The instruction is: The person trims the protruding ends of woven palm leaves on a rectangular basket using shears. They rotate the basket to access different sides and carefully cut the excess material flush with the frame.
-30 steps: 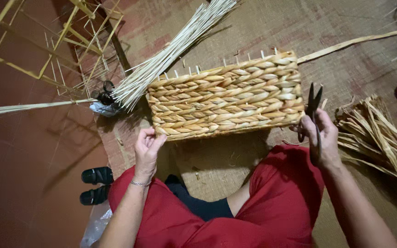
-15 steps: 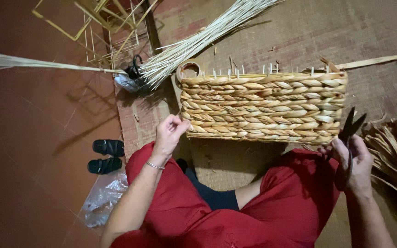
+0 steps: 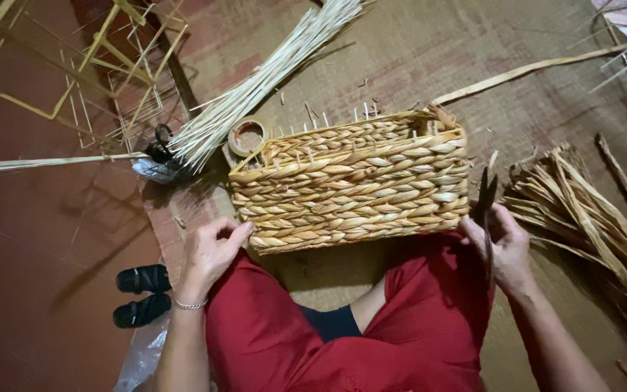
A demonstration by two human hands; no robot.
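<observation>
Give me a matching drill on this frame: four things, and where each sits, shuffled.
Things:
1. woven basket
2. scissors
3. black sandals
4. bundle of pale reeds

Places:
A. on the red floor, off the mat, beside the left forearm
B. held in the right hand
C. lying on the mat above the basket's left end
D. on its side before the knees, between both hands, left hand at its lower corner

Pairs: 1-D, 2-B, 3-A, 4-C
</observation>
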